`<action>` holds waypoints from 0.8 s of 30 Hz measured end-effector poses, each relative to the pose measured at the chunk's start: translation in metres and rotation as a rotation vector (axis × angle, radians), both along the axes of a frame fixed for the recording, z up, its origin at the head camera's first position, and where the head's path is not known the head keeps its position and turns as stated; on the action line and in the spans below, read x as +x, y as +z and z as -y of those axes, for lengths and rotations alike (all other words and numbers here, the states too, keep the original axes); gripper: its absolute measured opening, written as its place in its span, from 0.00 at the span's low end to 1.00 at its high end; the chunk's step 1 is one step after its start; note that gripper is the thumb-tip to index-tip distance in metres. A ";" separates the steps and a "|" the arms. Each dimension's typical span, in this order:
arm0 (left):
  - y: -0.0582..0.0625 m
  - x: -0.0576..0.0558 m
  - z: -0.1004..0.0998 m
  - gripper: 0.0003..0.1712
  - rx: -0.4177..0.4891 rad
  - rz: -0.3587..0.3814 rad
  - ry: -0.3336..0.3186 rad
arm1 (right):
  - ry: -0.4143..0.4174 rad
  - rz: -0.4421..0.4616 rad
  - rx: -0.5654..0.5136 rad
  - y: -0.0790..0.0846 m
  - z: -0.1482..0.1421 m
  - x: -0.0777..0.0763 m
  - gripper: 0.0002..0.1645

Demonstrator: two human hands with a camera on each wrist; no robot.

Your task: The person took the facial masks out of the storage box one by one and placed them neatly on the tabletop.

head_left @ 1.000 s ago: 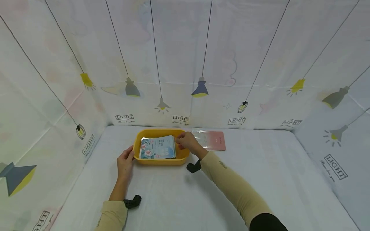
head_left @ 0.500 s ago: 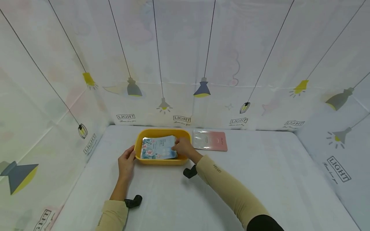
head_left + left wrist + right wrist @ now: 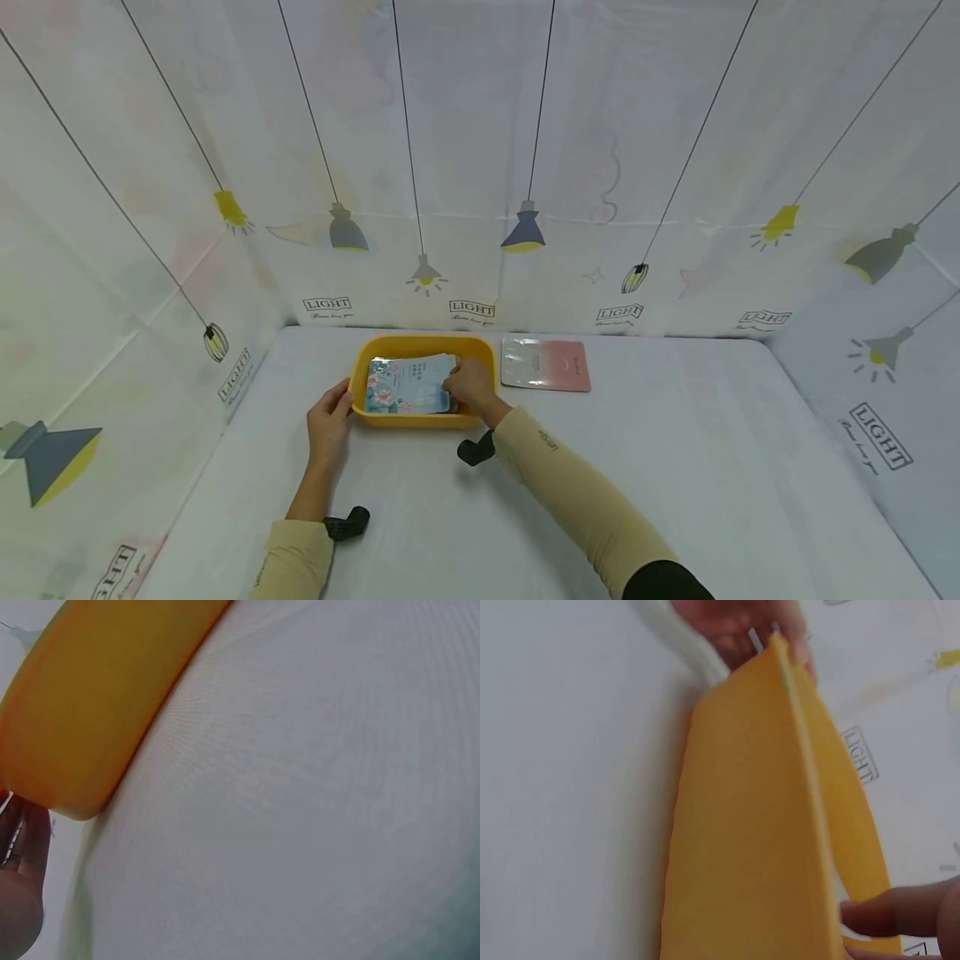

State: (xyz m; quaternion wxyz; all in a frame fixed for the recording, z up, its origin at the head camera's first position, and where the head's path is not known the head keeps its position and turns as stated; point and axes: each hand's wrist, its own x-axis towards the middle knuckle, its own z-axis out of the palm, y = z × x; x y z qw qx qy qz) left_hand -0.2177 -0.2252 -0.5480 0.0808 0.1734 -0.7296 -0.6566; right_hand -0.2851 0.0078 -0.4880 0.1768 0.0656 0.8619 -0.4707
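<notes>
A yellow plastic basket (image 3: 420, 422) stands at the back of the table, with a stack of flat packets inside. The top one is a light blue face mask packet (image 3: 408, 385) with pink flowers. My left hand (image 3: 327, 425) holds the basket's left end; its fingers (image 3: 34, 838) lie against the end wall in the left wrist view. Inside the basket, my right hand (image 3: 472, 385) pinches the right edge of the blue packet. The right thumb (image 3: 885, 911) shows just beyond the near wall in the right wrist view; most of the packet is hidden there.
A pink and silver packet (image 3: 546, 365) lies flat to the right of the basket. Behind the white-covered table (image 3: 420, 517) hangs a pale cloth (image 3: 465, 167) printed with lamps.
My right hand has moved down and left from the basket's right rim onto the packets' right edge. The blue packet has shifted slightly left. My left hand has stayed at the basket's end.
</notes>
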 end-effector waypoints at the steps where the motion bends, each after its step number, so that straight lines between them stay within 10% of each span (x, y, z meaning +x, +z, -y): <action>1: 0.000 0.000 0.000 0.24 0.002 0.002 -0.003 | -0.009 0.000 -0.013 0.000 0.000 0.001 0.07; 24: -0.001 0.001 0.001 0.23 -0.042 -0.067 -0.029 | -0.011 -0.008 -0.171 0.007 0.001 0.003 0.14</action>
